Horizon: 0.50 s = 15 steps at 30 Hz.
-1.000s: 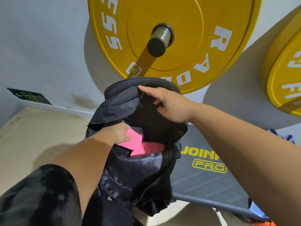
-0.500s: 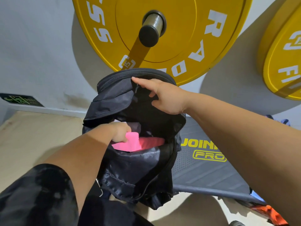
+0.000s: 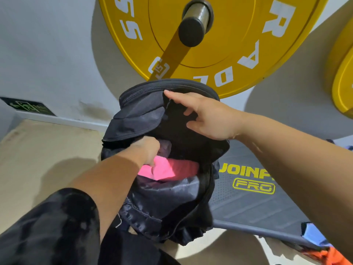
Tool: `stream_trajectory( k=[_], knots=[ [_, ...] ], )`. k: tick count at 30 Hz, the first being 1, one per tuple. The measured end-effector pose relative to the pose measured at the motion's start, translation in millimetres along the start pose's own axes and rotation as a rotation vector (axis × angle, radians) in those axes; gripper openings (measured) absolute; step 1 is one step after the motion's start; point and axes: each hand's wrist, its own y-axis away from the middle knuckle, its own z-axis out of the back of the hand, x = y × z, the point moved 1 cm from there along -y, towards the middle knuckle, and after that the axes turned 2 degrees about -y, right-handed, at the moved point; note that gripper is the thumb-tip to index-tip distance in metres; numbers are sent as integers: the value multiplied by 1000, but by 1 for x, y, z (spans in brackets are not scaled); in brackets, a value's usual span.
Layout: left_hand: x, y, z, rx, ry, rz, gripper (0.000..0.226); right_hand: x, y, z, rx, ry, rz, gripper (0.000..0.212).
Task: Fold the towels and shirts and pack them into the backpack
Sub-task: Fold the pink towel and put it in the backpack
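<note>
Yellow rubber fills the top of the view, where a weight plate (image 3: 219, 44) with white lettering hangs on a dark peg against the pale wall. Under it lies a grey padded bench (image 3: 254, 209) with yellow lettering, and crumpled blue cloth (image 3: 311, 233) and orange cloth (image 3: 333, 255) lie at its near corner. A black backpack (image 3: 164, 203) stands upright at the bench's left end, its main zip undone, its mouth gaping and its shiny front panel sagging in creases. The right hand (image 3: 208, 119) holds the rear rim of the opening, forefinger stretched along the zip, thumb and other fingers curled on the dark lining. The left hand (image 3: 147, 150) reaches into the mouth, fingers bent down onto a folded pink towel (image 3: 165, 170) lying inside, just below the rim; the fingertips are hidden.
</note>
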Motion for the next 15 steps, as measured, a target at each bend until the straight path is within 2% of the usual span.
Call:
stream_trajectory(
  k=[2,4,7,10,15],
  knots=[
    [-2,7,4,-113,73,40,26,0,1,-1,-1,1,1,90],
    [1,11,-2,-109,196,36,10,2,0,-2,-7,8,2,91],
    [9,18,-14,-11,409,-22,31,4,0,-2,-19,15,-6,91],
    [17,23,-18,32,601,-81,31,5,2,-2,-14,17,-16,91],
    [10,16,-12,150,516,-87,40,8,9,-3,-2,27,-33,91]
  ],
)
